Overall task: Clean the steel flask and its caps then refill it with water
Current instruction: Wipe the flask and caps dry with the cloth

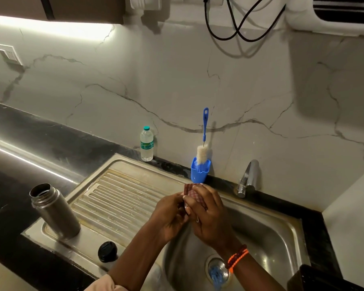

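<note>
The open steel flask (55, 211) stands upright on the left edge of the sink's ribbed drainboard (118, 198). A black cap (107, 251) lies on the drainboard's front rim. Over the sink bowl (267, 234) my left hand (170, 217) and my right hand (210, 217) are pressed together around a checked reddish cloth (190, 191), whose end sticks out above the fingers. What else the hands enclose is hidden.
A blue bottle brush (203, 148) stands in a blue cup (200, 171) against the marble wall. A small plastic water bottle (147, 143) is left of it. The tap (248, 177) sits at the back right. A blue scrubber lies on the drain (218, 269).
</note>
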